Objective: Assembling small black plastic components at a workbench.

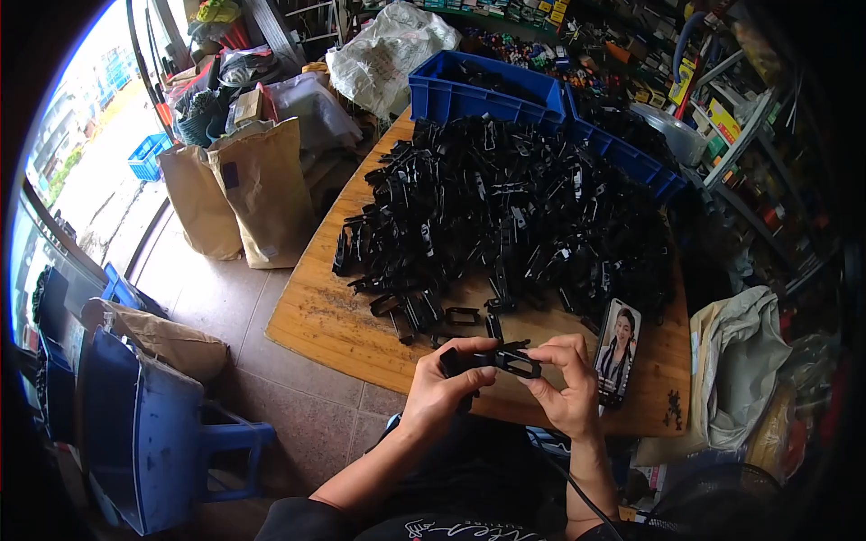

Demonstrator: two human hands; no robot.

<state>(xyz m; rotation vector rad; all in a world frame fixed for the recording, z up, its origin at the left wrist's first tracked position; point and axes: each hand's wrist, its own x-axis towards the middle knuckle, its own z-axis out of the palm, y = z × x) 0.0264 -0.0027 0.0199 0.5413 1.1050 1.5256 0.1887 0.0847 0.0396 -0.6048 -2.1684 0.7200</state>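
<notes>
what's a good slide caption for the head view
Left hand and right hand hold black parts by a table piled with more.

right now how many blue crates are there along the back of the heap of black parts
2. One blue crate sits behind the heap of black parts; a second crate is right of it. More could be hidden.

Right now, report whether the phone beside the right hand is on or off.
On: the phone beside the right hand displays a bright picture of a person.
</notes>
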